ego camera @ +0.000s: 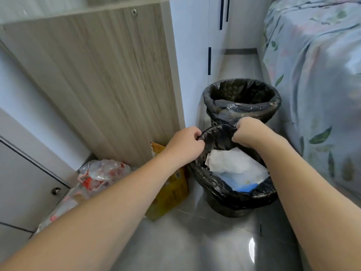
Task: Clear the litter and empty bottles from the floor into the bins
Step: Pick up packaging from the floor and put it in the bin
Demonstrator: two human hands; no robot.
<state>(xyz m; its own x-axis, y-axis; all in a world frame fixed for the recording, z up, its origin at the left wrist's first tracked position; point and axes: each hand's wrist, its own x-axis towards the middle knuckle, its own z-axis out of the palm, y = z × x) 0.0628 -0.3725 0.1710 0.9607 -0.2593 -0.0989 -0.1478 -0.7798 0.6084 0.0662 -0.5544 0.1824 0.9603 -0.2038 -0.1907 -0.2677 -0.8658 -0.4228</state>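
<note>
Two black bins with black liners stand on the floor by the bed. In the near bin lie white tissue and something blue. My left hand pinches the far left edge of the near bin's liner. At the liner's far right edge, my right hand grips it with curled fingers. The far bin behind them looks mostly empty. Left of the near bin, a yellow packet and a clear plastic bag with red print lie on the floor.
A wooden cabinet side rises at the left, with a white panel beside it. A bed with a floral cover fills the right. Glossy grey floor spreads in front of the bins.
</note>
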